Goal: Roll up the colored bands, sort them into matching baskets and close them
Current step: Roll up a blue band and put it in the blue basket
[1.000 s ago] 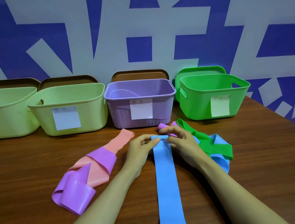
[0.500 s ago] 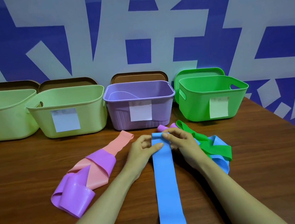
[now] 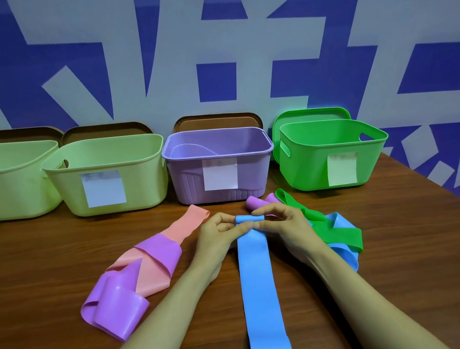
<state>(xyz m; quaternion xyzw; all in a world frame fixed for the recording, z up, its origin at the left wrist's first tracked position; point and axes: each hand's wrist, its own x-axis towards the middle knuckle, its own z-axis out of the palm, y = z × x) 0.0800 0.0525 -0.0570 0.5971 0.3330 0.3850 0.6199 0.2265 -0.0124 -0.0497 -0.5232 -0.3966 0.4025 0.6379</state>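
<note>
Centrally, the left hand [image 3: 218, 236] and right hand [image 3: 283, 225] each pinch the small rolled far end of the blue band [image 3: 260, 285], fingers curled round it. Its flat tail runs to the near edge of the wooden table [image 3: 406, 269], with bare wood either side of the forearms. The pink band [image 3: 191, 221] and purple band [image 3: 115, 310] lie left, the green band [image 3: 341, 233] right. Behind, two pale green baskets [image 3: 144, 184], a purple basket [image 3: 190, 184] and a green basket [image 3: 308, 165] line the blue-and-white wall [image 3: 218, 81].
</note>
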